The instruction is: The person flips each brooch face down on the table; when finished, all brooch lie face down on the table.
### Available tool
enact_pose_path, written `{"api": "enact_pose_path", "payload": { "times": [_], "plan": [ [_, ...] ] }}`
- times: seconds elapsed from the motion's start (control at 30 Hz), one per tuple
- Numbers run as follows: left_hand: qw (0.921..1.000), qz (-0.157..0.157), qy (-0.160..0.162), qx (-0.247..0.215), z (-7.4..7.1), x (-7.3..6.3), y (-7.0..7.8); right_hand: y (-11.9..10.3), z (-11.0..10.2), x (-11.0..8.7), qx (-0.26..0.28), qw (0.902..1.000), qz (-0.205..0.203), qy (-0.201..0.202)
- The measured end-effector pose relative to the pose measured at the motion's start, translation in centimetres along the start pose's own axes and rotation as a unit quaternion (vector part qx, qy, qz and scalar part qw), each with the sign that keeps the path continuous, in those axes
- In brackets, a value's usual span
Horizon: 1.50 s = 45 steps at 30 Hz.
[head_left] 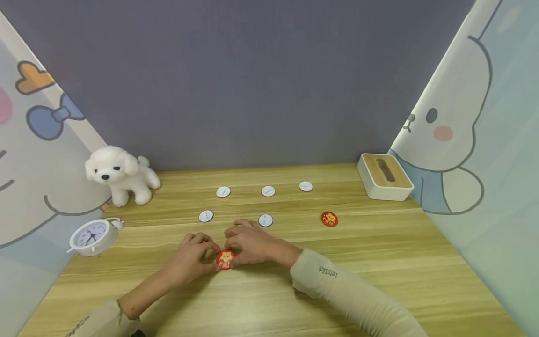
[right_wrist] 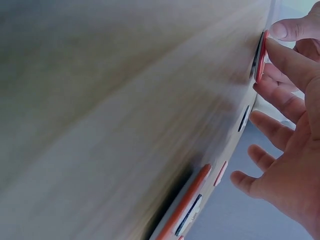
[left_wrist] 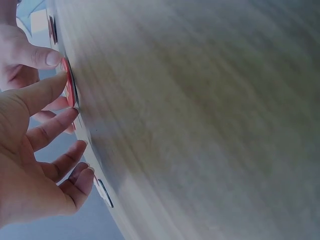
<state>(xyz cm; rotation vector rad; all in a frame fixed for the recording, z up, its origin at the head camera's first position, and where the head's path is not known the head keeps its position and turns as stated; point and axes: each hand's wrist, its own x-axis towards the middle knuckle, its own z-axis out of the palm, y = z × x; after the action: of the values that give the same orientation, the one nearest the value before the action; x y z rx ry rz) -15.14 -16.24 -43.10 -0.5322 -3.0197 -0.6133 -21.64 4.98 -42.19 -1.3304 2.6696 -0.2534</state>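
Observation:
Near the front middle of the table, a round red disc (head_left: 226,258) with a yellow star is held at its edges by both hands. From the left side, my left hand (head_left: 190,262) pinches it between thumb and forefinger; the other fingers (left_wrist: 65,167) are spread loosely. My right hand (head_left: 254,244) grips the opposite edge with thumb and forefinger, its other fingers (right_wrist: 267,131) apart from the disc. In the left wrist view the disc (left_wrist: 69,85) appears edge-on, close to the wood. Whether its underside touches the table is hard to see.
Several white-faced discs, among them a near one (head_left: 265,220) and a far one (head_left: 223,191), lie beyond the hands. Another red star disc (head_left: 329,219) lies to the right. A plush dog (head_left: 122,173) and an alarm clock (head_left: 93,237) stand left; a tissue box (head_left: 385,178) stands back right.

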Motion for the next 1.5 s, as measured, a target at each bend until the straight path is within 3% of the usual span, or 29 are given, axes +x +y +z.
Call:
{"api": "enact_pose_path", "payload": {
  "times": [0.47, 1.03, 1.5],
  "plan": [
    [1.0000, -0.003, -0.001, 0.001, 0.03, 0.28, 0.16, -0.12, -0.11, 0.17, -0.002, 0.9998, 0.017, -0.006],
    [0.9997, -0.017, -0.008, -0.012, -0.11, 0.37, 0.39, -0.23, -0.05, 0.26, 0.016, 0.9999, 0.006, 0.000],
    [0.9999, -0.012, 0.005, -0.008, -0.24, 0.57, 0.67, -0.22, -0.26, 0.34, 0.030, 0.9995, 0.011, 0.003]
  ]
}}
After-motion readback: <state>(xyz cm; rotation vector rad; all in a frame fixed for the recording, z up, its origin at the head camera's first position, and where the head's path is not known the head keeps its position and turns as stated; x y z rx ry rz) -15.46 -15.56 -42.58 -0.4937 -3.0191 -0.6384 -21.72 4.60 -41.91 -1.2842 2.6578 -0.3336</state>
